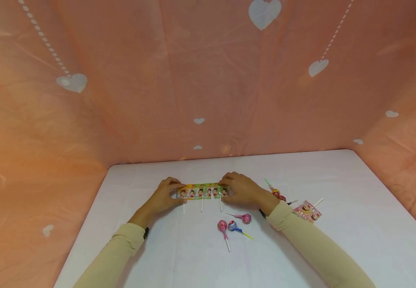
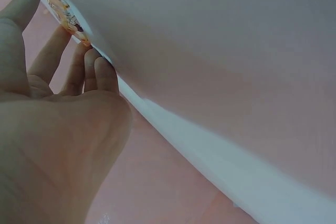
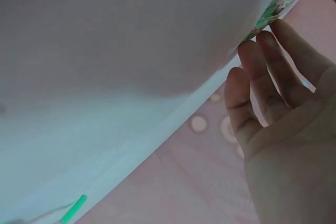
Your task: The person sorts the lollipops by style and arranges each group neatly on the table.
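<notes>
Three flat lollipop packets with orange, green and cartoon-face wrappers lie side by side on the white table (image 1: pixel 179 248), sticks toward me. My left hand (image 1: pixel 163 196) holds the left packet (image 1: pixel 183 193) at its outer end, thumb on the near edge and fingers on the far edge. The middle packet (image 1: pixel 201 192) lies against it. A narrow gap separates that one from the right packet (image 1: pixel 220 192), which my right hand (image 1: pixel 243 190) grips the same way. In the wrist views the left hand (image 2: pixel 58 124) and right hand (image 3: pixel 289 114) have fingertips at the packet edges.
Nearer me lie a pink lollipop (image 1: pixel 222 226), a blue one with a yellow stick (image 1: pixel 233 226) and a purple-pink one (image 1: pixel 245 218). Beyond my right wrist are red-and-yellow lollipops (image 1: pixel 276 193) and a pink flat packet (image 1: pixel 306 211). Peach cloth walls (image 1: pixel 208 88) border the table.
</notes>
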Available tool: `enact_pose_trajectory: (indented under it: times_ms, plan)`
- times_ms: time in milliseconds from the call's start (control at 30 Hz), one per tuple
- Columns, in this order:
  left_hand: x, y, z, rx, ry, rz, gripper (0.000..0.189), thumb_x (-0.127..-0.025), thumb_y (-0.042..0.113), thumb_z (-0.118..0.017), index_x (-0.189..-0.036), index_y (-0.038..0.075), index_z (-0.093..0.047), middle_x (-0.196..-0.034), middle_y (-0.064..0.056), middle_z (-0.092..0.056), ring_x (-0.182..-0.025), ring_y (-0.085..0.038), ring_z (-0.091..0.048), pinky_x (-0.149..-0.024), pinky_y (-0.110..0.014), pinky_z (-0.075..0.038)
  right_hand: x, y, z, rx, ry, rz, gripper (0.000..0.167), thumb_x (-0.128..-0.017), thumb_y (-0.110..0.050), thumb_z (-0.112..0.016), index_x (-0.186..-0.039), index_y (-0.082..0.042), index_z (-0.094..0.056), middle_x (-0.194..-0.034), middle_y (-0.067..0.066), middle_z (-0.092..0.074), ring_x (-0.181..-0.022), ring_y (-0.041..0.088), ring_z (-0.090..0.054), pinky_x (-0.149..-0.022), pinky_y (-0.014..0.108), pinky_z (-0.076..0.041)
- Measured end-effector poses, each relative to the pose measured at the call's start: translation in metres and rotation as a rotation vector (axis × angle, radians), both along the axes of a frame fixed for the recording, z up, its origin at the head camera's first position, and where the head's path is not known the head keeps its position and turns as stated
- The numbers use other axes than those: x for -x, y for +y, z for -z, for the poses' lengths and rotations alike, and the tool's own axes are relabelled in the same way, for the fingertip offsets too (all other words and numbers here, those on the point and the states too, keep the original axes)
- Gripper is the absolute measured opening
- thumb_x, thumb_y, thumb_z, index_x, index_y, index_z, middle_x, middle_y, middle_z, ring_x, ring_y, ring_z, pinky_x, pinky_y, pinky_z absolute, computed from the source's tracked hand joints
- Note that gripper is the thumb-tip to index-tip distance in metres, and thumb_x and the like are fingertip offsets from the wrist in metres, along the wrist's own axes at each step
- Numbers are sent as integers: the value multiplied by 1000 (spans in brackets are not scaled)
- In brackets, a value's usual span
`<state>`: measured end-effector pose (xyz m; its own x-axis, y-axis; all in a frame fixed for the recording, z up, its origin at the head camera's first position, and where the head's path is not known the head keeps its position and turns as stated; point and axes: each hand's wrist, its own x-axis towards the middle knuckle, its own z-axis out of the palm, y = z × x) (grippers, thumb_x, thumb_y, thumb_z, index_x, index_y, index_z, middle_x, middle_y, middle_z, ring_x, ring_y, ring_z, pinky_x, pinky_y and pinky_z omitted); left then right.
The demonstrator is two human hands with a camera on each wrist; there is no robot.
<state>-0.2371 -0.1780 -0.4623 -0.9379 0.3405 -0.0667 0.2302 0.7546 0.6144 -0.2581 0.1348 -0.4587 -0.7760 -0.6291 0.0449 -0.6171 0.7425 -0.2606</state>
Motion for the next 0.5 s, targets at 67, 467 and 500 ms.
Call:
enact_pose_trajectory:
  times_ms: [67,467,500]
  plan:
    - [0,0,0,-1,1,2,60,-84,28,-80,-137,7,-60,-141,-15,-46,-137,-36,-37,-113,-57,-34,0,0,0,-4,-2,6,55,-86,-48,-69,-133,-20,-63,-133,1,-58,-126,21,-53,-108,42,-44]
    - [-1,4,-1,5,1,2,59,-85,27,-80,-136,8,-60,-141,-14,-47,-136,-36,-39,-112,-57,-35,-10,8,-9,27,9,17,48,-89,-43,-68,-130,-20,-64,-134,0,-58,-126,20,-53,-108,41,-44]
    - [0,4,-1,5,-3,1,59,-85,27,-80,-137,8,-60,-141,-14,-46,-136,-35,-38,-113,-57,-35,-12,11,-10,30,16,14,45,-90,-41,-67,-130,-20,-64,-134,0,-58,-126,20,-53,-108,41,-43]
